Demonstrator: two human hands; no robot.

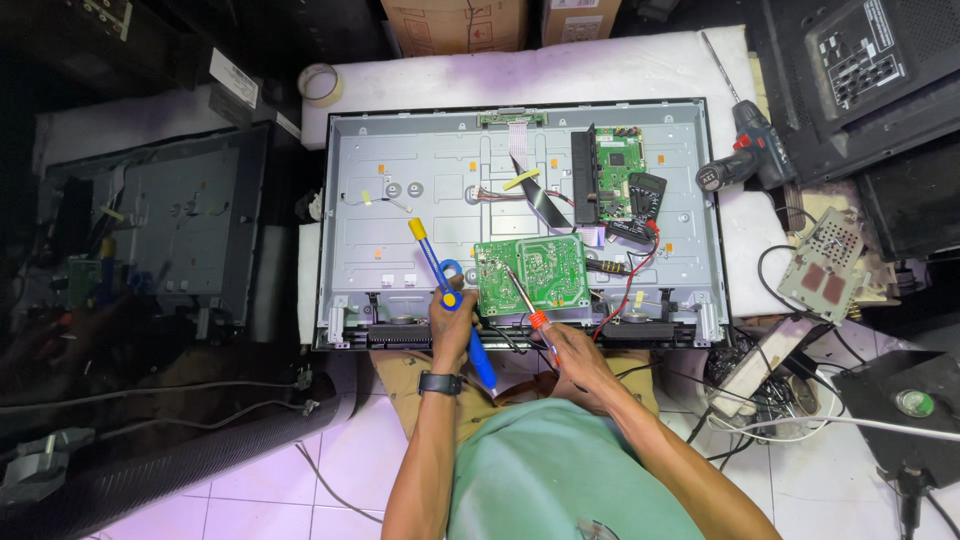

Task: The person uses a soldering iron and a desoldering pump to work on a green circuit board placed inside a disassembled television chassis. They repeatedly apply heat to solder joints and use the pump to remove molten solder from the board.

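Observation:
A flat television (400, 150) lies with its back panel off, showing its grey metal chassis. Near its front edge sits a green circuit board (545, 262). My left hand (455, 325) holds a blue desoldering pump (440, 275) with a yellow tip, slanted up to the left beside the board. My right hand (580, 355) grips a soldering iron (525, 300) with an orange collar; its tip rests on the green board. A black watch is on my left wrist.
A second green board (617, 170) and a black multimeter (643, 195) with red and black leads lie on the chassis at right. A cordless drill (745, 155) rests on white foam. Tape roll (322, 82), another opened set (190, 215) at left, cables and power strip (755, 370) at right.

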